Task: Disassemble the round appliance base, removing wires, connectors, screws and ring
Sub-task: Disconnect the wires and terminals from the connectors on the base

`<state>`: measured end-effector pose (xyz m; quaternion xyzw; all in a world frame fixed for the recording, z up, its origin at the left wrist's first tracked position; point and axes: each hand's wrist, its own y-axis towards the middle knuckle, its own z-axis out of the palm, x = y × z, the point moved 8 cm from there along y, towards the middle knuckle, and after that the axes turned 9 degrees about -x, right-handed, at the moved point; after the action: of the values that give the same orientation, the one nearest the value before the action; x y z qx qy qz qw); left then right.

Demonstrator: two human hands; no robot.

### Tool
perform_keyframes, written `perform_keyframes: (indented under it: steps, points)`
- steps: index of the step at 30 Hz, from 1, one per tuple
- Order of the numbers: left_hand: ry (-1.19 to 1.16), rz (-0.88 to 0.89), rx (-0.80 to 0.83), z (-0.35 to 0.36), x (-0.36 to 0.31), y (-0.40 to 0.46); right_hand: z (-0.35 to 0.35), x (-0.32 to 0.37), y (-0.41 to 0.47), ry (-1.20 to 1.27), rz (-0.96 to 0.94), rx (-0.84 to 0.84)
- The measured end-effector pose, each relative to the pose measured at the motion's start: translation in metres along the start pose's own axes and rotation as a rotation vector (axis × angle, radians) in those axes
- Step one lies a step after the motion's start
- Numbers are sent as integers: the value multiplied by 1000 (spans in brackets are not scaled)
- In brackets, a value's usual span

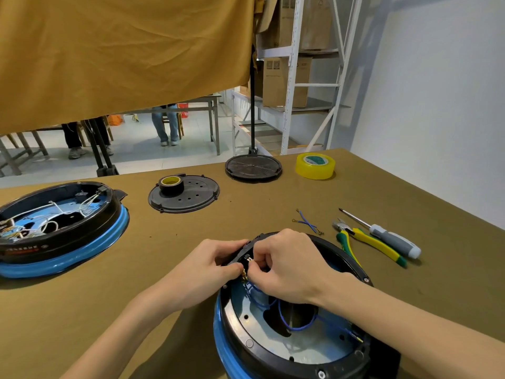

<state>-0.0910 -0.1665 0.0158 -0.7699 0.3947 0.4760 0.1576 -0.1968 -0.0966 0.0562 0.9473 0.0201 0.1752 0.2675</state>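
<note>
The round appliance base (273, 348), black ring over a blue band with a metal plate inside, lies open near the table's front edge. Blue wires (297, 321) loop across its inside. At the base's far left rim my left hand (207, 272) pinches a brass connector (244, 274) on a blue wire beside a black socket part. My right hand (289, 266) pinches at the same spot from the right, fingers curled over the rim. Two loose blue wires (307, 222) lie on the table just behind.
A second open base (62, 228) with white wires sits at the left. Two black round covers (188, 195) (252, 168) lie further back, one with a black tape roll; yellow tape (315, 166) at the back right. Pliers (366, 242) and a screwdriver (388, 236) lie to the right.
</note>
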Motion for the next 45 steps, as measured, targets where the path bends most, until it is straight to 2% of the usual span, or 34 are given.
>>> perform_keyframes:
  steps: [6, 10, 14, 19, 26, 45]
  points:
    - [13, -2, -18, 1, 1, -1, -2, -2, 0, -22, -2, 19]
    - [3, -23, -21, 0, 2, -2, -2, -10, -5, 59, 89, 15]
    - [6, -34, -3, 1, 5, -2, -11, -2, -4, 97, 8, -48]
    - [-41, -53, 64, -3, 0, -5, 2, 12, -8, 49, -102, 93]
    - [-59, -28, 107, 3, -7, -7, 8, 15, -6, 2, -94, 117]
    - [-15, -36, 27, 0, 8, -3, 2, 10, -12, 69, -122, 89]
